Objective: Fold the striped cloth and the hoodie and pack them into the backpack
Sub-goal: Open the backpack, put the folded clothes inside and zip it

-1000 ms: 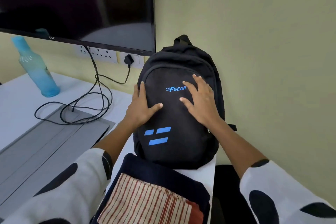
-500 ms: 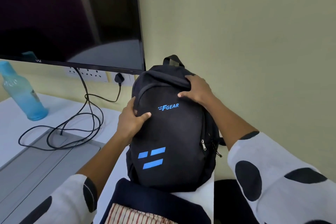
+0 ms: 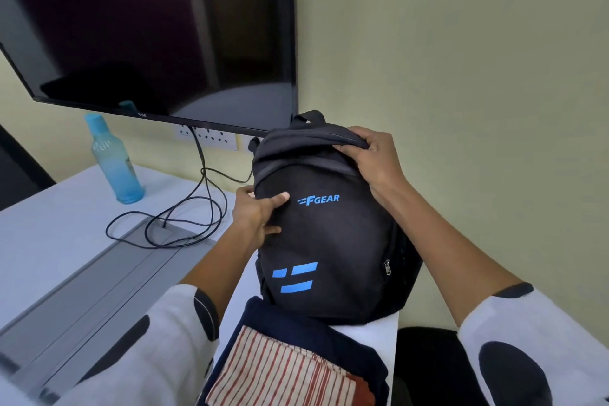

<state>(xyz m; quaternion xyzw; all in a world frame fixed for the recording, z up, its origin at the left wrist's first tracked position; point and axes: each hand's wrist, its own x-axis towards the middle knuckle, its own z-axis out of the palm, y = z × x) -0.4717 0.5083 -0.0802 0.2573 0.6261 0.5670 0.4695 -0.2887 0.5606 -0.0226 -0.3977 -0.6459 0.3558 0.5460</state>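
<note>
One backpack point(image 3: 329, 241): black woven fabric, rounded oblong, standing upright on the white table point(image 3: 66, 224), long axis vertical, blue-printed front toward the wearer. Right hand point(image 3: 372, 158): grip curled over a fold at the top. Left hand point(image 3: 260, 214): grip pinching the left edge. One striped cloth point(image 3: 280, 372), folded flat on one folded navy hoodie point(image 3: 296, 320), touching the backpack's base. One translucent blue bottle point(image 3: 115, 165).

One view only: head camera, wide-angle, worn on your head. It faces forward and down over your forearms, close to the backpack point(image 3: 329, 234) standing on the desk point(image 3: 66, 227). The wall point(image 3: 461, 76) fills the right side, the screen point(image 3: 148, 26) the upper left.
</note>
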